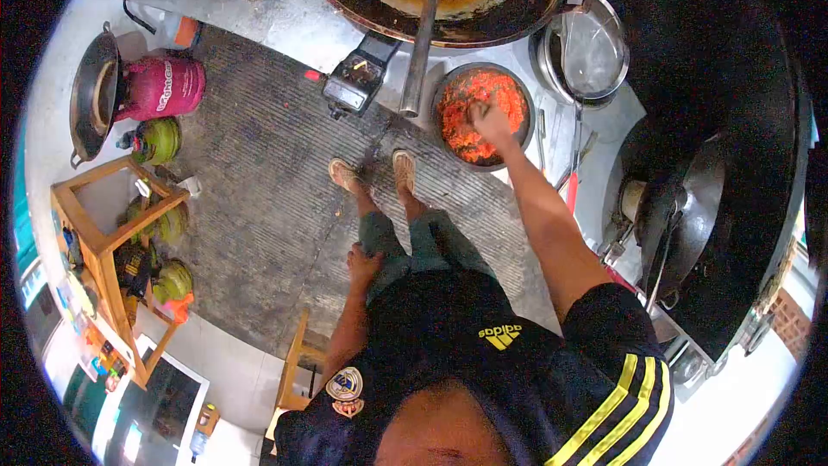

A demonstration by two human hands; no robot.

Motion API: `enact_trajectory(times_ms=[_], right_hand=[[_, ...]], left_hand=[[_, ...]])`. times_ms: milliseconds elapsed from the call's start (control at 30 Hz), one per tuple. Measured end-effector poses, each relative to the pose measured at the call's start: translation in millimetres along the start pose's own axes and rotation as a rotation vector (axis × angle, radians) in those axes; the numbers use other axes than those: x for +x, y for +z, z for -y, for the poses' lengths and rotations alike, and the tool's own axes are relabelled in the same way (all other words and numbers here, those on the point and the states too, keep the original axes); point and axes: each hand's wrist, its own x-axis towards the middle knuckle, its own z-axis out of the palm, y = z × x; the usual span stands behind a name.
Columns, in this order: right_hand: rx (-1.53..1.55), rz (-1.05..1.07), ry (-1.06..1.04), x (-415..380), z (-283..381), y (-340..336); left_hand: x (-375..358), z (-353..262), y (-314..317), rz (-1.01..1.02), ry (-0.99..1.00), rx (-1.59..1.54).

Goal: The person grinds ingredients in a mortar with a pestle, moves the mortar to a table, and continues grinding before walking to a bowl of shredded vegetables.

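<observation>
A round dark stone mortar filled with coarse red chili paste stands on the counter. My right hand reaches down into it, its fingers closed around a dark pestle that shows only in part. That hand is somewhat blurred, and the pestle's lower end is hidden in the paste. My left hand lies on my thigh beside the knee, fingers laid over the trouser leg and holding nothing.
Beyond the mortar, a big wok holds brown oil, with a long-handled ladle sticking out over the stove's control box. Metal strainers sit right of the mortar. Gas cylinders and a wooden stand are at left.
</observation>
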Motion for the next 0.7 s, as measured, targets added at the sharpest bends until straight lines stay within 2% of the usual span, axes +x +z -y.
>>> enact_trajectory(times_ms=[67,167,233,267,367,400,500,533,600,633,700], right_hand=[[0.149,0.049,-0.187,7,-46,30],[-0.344,-0.378,-0.423,-35,-27,63],[-0.166,-0.052,-0.008,-70,41,15],[-0.211,-0.041,0.042,-48,33,15],[0.076,-0.121,0.059,17,8,-3],[0.162,-0.006,0.078,29,-14,12],[-0.097,-0.098,-0.021,-52,18,30],[-0.263,-0.19,-0.086,-70,39,15],[-0.078,-0.034,0.057,-45,40,-5],[0.014,0.027,0.122,-19,37,-18],[0.134,0.181,0.094,7,28,-18]], left_hand=[[3,3,8,-0.01,-0.018,0.004],[16,16,18,-0.06,0.03,-0.007],[9,19,18,-0.042,0.068,-0.024],[8,11,9,-0.017,0.079,-0.039],[12,7,8,0.004,0.062,-0.115],[14,8,8,0.005,0.05,-0.143],[7,-4,2,0.035,0.039,-0.087],[1,-3,1,0.002,0.061,-0.096],[-4,-4,0,-0.061,0.121,-0.116],[-1,-4,3,-0.019,0.091,-0.097],[11,2,8,0.047,0.026,-0.06]])
